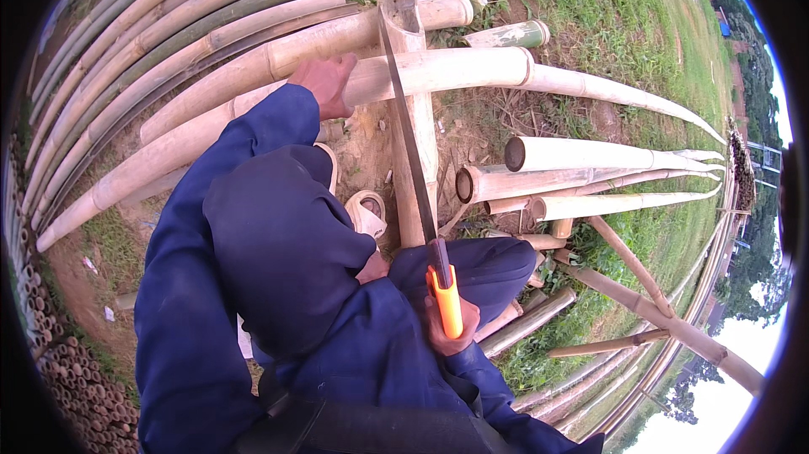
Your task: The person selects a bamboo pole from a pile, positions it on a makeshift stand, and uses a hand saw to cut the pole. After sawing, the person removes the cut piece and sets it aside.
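A long pale bamboo pole [447, 71] runs crosswise in front of me, over an upright-looking notched bamboo post [410, 117]. My left hand [324, 83] is closed round the pole, just left of the post. In my right hand [440, 332], near my knee, is the orange handle of a hand saw [413, 155]. Its long dark blade points away from me and passes across the pole to the right of my left hand. Whether the teeth touch or have cut the bamboo I cannot tell.
Beyond lies another thick bamboo pole [320, 45], with many more stacked at the left [177, 16]. Several cut pole ends [581, 155] point toward me on the right. A bamboo frame [649, 307] stands lower right, and bundled bamboo ends [93, 382] fill the lower left.
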### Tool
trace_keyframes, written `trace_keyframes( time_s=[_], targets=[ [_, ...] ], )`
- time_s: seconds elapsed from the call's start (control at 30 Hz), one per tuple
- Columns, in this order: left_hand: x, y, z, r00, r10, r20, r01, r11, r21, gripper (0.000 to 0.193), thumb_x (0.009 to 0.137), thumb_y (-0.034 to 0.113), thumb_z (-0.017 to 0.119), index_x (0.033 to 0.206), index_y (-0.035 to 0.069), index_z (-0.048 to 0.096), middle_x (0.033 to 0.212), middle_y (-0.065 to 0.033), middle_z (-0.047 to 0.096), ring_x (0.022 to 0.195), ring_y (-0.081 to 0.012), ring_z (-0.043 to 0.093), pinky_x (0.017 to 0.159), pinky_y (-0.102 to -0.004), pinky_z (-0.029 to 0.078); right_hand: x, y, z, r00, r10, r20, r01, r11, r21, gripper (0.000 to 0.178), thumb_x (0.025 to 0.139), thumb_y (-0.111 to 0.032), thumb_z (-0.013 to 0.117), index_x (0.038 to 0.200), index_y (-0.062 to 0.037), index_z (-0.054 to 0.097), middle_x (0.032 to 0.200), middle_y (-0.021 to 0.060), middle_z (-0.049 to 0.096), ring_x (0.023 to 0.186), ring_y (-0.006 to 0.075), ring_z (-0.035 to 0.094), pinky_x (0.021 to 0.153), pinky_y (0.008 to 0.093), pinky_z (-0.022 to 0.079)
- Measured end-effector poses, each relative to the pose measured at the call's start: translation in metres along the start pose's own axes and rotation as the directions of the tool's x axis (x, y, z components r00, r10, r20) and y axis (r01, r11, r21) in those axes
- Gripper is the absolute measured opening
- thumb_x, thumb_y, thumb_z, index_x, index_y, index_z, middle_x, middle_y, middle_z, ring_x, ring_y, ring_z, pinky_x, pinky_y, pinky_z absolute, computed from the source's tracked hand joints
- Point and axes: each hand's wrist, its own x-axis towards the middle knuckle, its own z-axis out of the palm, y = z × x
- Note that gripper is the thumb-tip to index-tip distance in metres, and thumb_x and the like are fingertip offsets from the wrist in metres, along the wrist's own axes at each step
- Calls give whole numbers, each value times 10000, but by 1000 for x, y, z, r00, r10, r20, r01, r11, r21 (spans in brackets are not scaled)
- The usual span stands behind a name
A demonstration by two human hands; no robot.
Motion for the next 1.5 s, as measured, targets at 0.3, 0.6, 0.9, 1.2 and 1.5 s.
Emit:
trace_keyframes(
  time_s=[0.3, 0.6, 0.9, 1.2, 1.5],
  targets=[
    [-2, -7, 21, 997, 70, -29, -72, 996, -58, 721, 670, 340, 855, 1230, 24, 531, 1004, -241, 713, 949, -443, 703, 846, -521, 540, 125, -14, 37, 998, 65, -7, -62, 972, 225, 109, 946, -67, 722, 953, 37, 690, 712, 109, 666, 627, 123, 593, 598, 330, 496],
    [-6, -3, 13, 1000, 7, -22, -7, 999, -37, 738, 663, 332, 857, 1251, 25, 534, 1033, -252, 709, 1008, -442, 692, 876, -529, 536, 76, -22, 11, 990, 136, 39, -140, 980, 138, 183, 920, -21, 715, 1094, 35, 723, 825, 127, 738, 741, 171, 702, 699, 324, 541],
    [5, -11, 11, 999, 48, 16, -47, 997, -62, 755, 657, 344, 847, 1276, 32, 548, 1021, -252, 720, 992, -448, 697, 873, -535, 538, 43, -10, 10, 989, 144, 22, -145, 980, 135, 270, 924, -7, 720, 1189, 45, 715, 846, 120, 734, 753, 136, 681, 713, 303, 547],
    [15, -7, 2, 998, 36, 50, -30, 993, -118, 789, 638, 323, 853, 1307, 40, 544, 1050, -268, 714, 1003, -459, 687, 869, -536, 535, 162, -37, 31, 1000, 14, 11, -15, 991, 133, 136, 937, -76, 734, 967, 53, 701, 763, 142, 705, 680, 133, 647, 664, 319, 533],
    [-16, -11, 0, 997, 4, 77, 0, 998, -58, 894, 646, 358, 865, 1397, 44, 495, 1053, -273, 710, 996, -450, 694, 852, -525, 540, 134, -26, 57, 997, -34, -71, 49, 974, 222, 179, 937, -35, 716, 1084, 66, 709, 761, 136, 705, 711, 117, 675, 666, 308, 540]
  ],
)
